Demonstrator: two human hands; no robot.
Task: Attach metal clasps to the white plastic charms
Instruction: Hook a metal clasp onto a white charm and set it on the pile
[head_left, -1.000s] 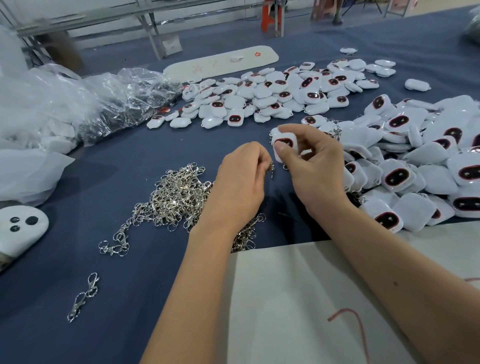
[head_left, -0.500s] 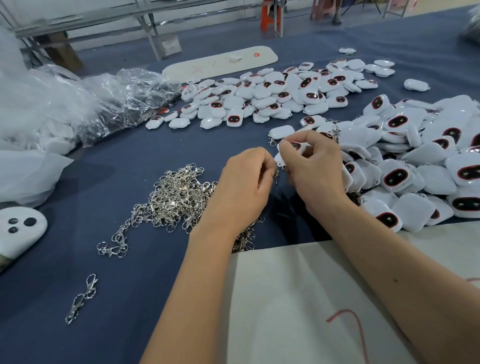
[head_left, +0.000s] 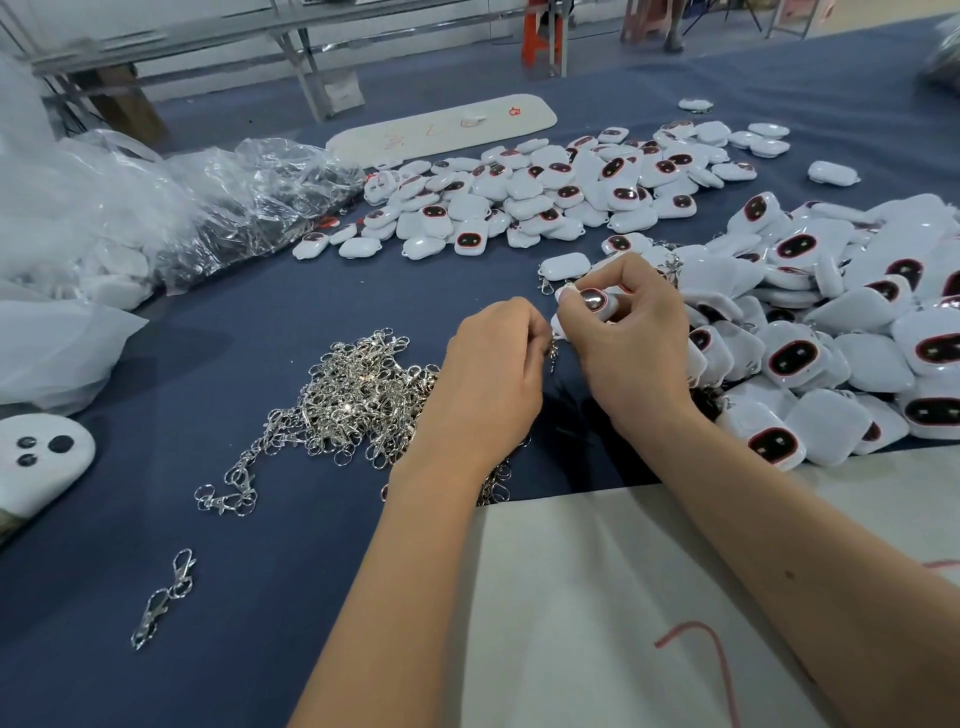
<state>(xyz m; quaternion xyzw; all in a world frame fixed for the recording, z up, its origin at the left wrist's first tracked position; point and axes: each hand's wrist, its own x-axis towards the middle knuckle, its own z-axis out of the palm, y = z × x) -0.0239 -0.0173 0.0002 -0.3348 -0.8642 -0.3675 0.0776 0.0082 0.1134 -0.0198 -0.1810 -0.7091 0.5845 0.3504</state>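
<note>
Charm (head_left: 593, 300) sits in our right hand (head_left: 631, 343), pinched between thumb and curled fingers just above the blue table (head_left: 218, 613). Its dark oval face looks up toward us, and its long axis runs roughly left to right, the left end poking out past the fingertips toward our left hand (head_left: 491, 379). Most of the white body is hidden inside the grip; only the face and the left tip show.

Our left hand is curled, fingertips drawn together on a small clasp (head_left: 554, 353) that hangs between the two hands, just below and left of the charm. Whether the clasp already touches the charm we cannot tell; the gap is covered by fingers.

Left of our left hand lies the clasp pile (head_left: 358, 395), partly under the wrist, with a loose strand trailing toward a separate clasp pair (head_left: 165, 597) near the front edge. Right of our right hand a big charm heap (head_left: 841, 338) presses up against the wrist, so room on that side is tight. A second charm spread (head_left: 545, 192) lies farther back, and one finished charm (head_left: 563, 266) rests just behind our hands. Bare cloth opens between the hands and the far spread. A white sheet (head_left: 597, 613) covers the table under our forearms. Plastic bags (head_left: 156, 218) crowd the left edge.
</note>
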